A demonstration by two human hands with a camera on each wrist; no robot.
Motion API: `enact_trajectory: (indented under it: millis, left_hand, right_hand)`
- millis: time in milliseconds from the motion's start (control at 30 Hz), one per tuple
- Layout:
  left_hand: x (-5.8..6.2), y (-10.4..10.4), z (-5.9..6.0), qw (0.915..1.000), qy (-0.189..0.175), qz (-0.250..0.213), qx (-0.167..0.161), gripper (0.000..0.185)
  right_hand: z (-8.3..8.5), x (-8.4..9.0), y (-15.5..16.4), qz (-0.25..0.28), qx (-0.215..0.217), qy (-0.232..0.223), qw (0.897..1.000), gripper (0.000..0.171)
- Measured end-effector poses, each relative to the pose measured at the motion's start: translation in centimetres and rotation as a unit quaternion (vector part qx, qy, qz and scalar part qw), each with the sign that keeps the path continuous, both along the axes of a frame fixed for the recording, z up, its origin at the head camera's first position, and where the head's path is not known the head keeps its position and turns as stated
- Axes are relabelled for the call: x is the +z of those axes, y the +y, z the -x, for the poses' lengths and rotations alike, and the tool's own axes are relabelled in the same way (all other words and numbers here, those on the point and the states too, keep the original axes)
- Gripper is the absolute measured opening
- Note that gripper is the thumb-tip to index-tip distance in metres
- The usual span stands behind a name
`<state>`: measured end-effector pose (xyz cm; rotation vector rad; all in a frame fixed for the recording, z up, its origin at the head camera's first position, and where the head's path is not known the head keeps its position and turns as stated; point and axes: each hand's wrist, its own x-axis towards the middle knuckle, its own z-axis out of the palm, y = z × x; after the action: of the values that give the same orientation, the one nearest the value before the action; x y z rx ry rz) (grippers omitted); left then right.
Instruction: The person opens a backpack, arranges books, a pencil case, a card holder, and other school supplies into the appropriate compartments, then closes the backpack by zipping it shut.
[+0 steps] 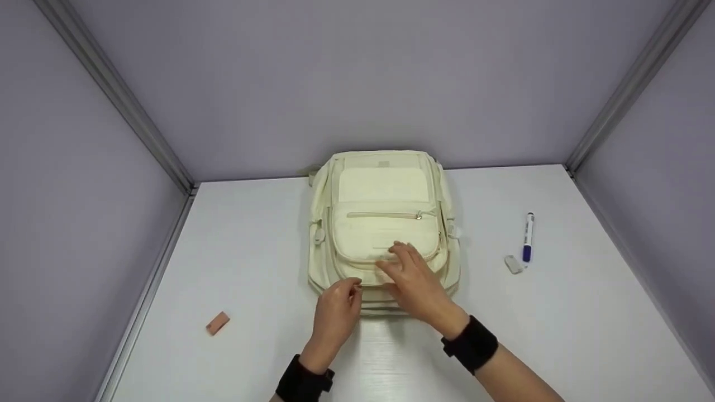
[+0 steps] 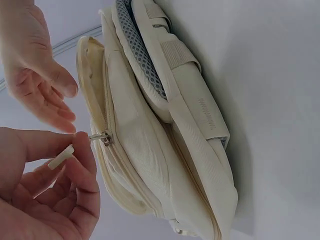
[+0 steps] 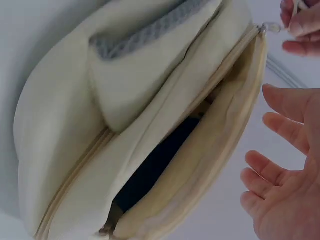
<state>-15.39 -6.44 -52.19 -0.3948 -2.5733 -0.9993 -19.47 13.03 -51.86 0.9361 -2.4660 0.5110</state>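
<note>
Backpack [image 1: 382,226] on table [image 1: 254,245], 12 o'clock. Left hand [image 1: 337,307] at bag's 7 o'clock, pinching zipper pull [image 2: 61,157]; right hand [image 1: 416,287] at 5, fingers spread, gripping nothing. Looks soft, likely saggy; weight unclear. Best hold: opening edge [image 3: 215,150] near slider [image 2: 106,138].

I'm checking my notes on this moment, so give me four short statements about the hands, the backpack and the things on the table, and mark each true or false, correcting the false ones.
1. The left hand pinches a zipper pull. True.
2. The right hand grips the marker. False: that hand is open and empty, and the marker lies on the table.
3. The pinkish block lies to the left of the backpack. True.
4. The backpack is zipped fully shut. False: one compartment gapes open in the right wrist view.
</note>
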Motion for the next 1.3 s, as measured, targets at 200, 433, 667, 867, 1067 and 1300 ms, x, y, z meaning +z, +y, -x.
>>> enact_trajectory:
  millis: [200,433,667,867,1067,1300]
  left_hand:
    - [0.4,0.1,0.3,0.9996,0.007,-0.028,-0.006,0.009]
    - [0.3,-0.3,0.6,0.9944,-0.037,-0.069,-0.072,0.011]
    - [0.3,-1.4,1.0,0.9923,-0.015,-0.073,-0.099,0.008]
    - [-1.1,-2.5,2.2,0.9880,0.118,0.058,-0.080,0.020]
    - [-3.2,-3.2,3.1,0.9750,0.166,0.130,-0.070,0.022]
    - [-3.9,-3.3,4.0,0.9621,0.222,0.148,-0.054,0.019]
  right_hand:
    - [-1.7,-0.8,-2.0,0.007,0.058,-0.038,0.998,0.043]
    - [-1.8,-1.9,-2.9,0.073,0.080,-0.190,0.976,0.021]
    - [-1.6,-2.4,-3.0,0.143,0.082,-0.238,0.957,0.012]
    - [-2.0,-2.3,-3.1,0.150,0.047,-0.192,0.969,0.011]
    - [-2.3,-2.1,-2.8,0.140,0.008,-0.178,0.974,0.008]
    - [-2.6,-1.6,-1.2,0.125,-0.006,-0.231,0.965,0.004]
